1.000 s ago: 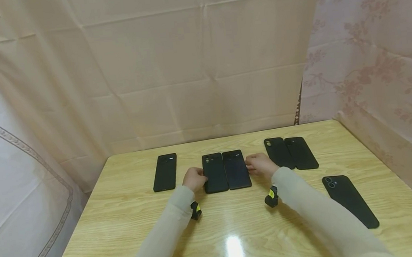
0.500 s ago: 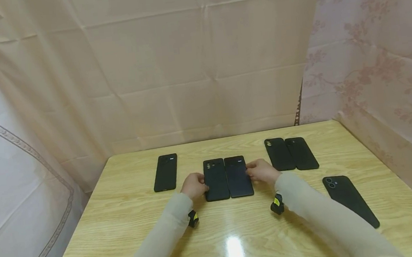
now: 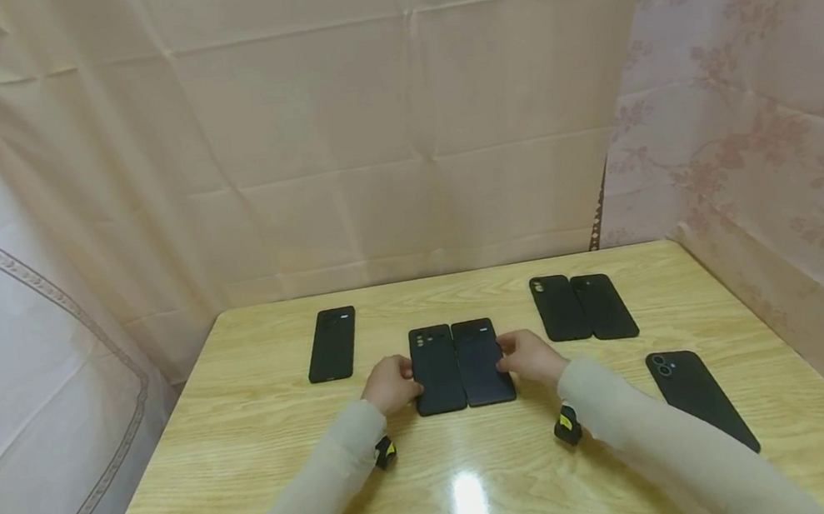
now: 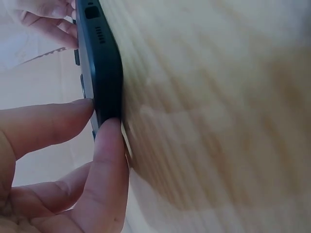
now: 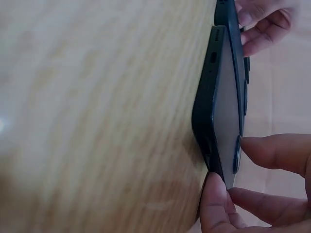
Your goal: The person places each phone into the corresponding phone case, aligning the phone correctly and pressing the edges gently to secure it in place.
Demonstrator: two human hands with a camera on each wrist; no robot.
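Two dark, flat things lie side by side mid-table: a black phone case [image 3: 440, 375] with camera cut-outs and, on its right, a dark phone [image 3: 484, 371]. My left hand [image 3: 391, 385] pinches the case's left edge between thumb and fingers. At the phone's right edge, my right hand [image 3: 533, 357] grips with its thumb on top. The left wrist view shows the port opening and small holes on the case's end [image 4: 101, 43]. In the right wrist view, the phone's side [image 5: 206, 92] stands close to the wooden surface. Whether the case has anything inside cannot be told.
Another black phone [image 3: 332, 345] lies at the left. Farther right sit a black case [image 3: 561, 308] and a black phone-shaped piece [image 3: 604, 306], side by side. A black phone with two camera rings [image 3: 702, 402] lies nearer on the right. Cloth [image 3: 398, 124] hangs behind the table.
Both hands have drawn the phone case and the phone toward me, side by side. The other black pieces have stayed where they were.
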